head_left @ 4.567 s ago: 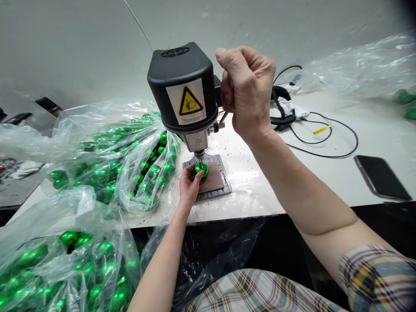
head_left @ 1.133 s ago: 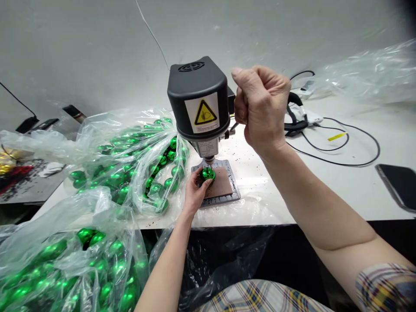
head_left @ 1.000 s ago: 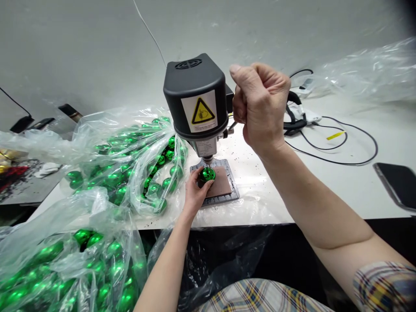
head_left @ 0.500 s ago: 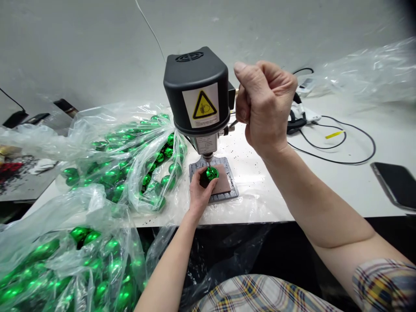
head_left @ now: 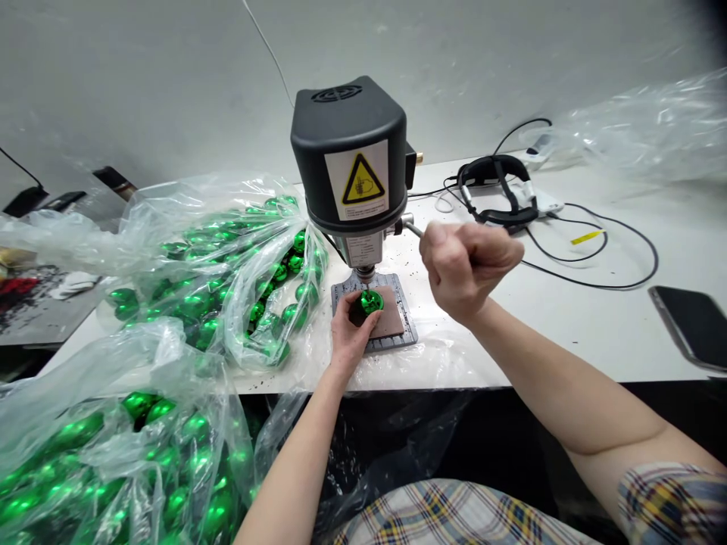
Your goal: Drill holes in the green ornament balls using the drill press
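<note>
A small bench drill press point(head_left: 352, 163) with a black housing and a yellow warning label stands in front of me. Under its bit, my left hand point(head_left: 351, 329) pinches a shiny green bauble point(head_left: 372, 302) between thumb and fingers. The bauble rests on a brown board point(head_left: 391, 318) laid over the press's grey slotted base point(head_left: 409, 337). The bit's tip meets the top of the bauble; how deep it goes I cannot tell. To the right of the housing, my right hand point(head_left: 469, 265) is wrapped round the feed lever point(head_left: 414, 228), whose grip end is hidden in the fist.
Clear plastic bags of green baubles point(head_left: 193, 303) lie left of the press, with another bag point(head_left: 130, 469) nearer me. A black headset point(head_left: 503, 193) with cables sits behind my right hand. A phone point(head_left: 693, 325) lies at the right. Dark shavings dot the white table point(head_left: 568, 333).
My right hand has come down with the lever, uncovering the headset. My left hand keeps the bauble in the same place beneath the bit.
</note>
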`<state>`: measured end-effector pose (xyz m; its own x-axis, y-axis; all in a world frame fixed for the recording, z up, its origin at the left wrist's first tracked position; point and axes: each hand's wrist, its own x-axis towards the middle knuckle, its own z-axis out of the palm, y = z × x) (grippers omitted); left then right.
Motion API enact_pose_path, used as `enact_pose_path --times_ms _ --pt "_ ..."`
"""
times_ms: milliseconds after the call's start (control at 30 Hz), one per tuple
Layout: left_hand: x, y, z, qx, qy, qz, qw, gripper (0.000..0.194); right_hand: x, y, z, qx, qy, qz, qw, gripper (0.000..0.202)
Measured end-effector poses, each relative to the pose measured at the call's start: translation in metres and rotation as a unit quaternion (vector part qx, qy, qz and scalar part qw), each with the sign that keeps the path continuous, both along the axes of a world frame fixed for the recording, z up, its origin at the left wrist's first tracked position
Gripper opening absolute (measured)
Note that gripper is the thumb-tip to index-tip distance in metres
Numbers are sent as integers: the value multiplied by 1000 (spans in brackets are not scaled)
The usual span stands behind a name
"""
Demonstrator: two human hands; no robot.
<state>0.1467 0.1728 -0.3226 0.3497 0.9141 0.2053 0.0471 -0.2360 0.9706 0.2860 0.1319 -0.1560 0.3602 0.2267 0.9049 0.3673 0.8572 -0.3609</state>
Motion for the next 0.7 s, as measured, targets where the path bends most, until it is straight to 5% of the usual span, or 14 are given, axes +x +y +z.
enact_pose_path --times_ms 300,467,567,700 --pt "0 -1 -1 -4 -10 0 1000 50 5 -1 -13 42 -86 -1 995 49" --pt "1 -3 10 -15 1 37 999 48 2 19 30 -16 106 -31 994 48" --pt "-12 -22 27 26 55 83 995 44 4 31 57 -104 129 -4 986 50" --pt "-42 -65 44 111 182 -47 976 37 6 32 67 -121 142 40 982 50"
